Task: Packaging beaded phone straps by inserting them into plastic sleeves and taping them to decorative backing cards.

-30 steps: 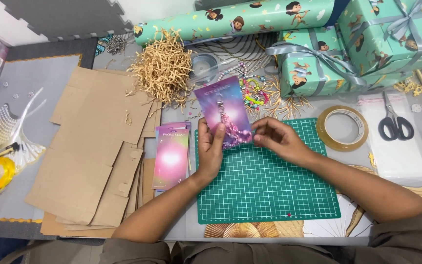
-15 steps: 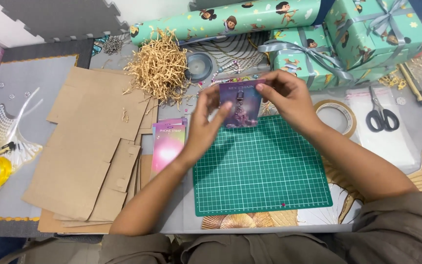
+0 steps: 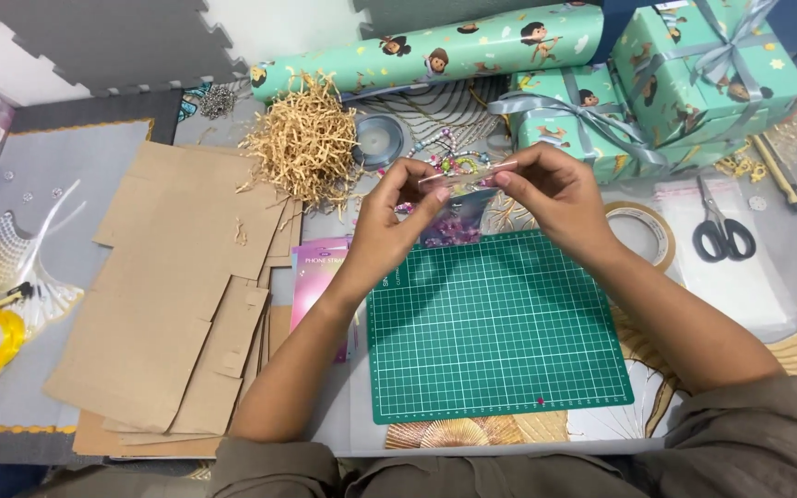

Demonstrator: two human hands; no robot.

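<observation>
Both hands, left hand [image 3: 389,226] and right hand [image 3: 551,189], are pinching a clear packet [image 3: 461,217] by its top edge, lifting it above the green cutting mat [image 3: 495,332], scissors [image 3: 717,231] lying at three o'clock.

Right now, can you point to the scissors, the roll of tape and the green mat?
scissors [image 3: 719,231], head view, on the black handles.
roll of tape [image 3: 664,242], head view, on its right rim.
green mat [image 3: 500,350], head view, on its bare middle.

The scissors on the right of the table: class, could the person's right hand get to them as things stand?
Probably yes. The scissors lie uncovered just beyond the tape roll, nothing blocking. But the right hand shares its grip on a small packet with the left hand.
</observation>
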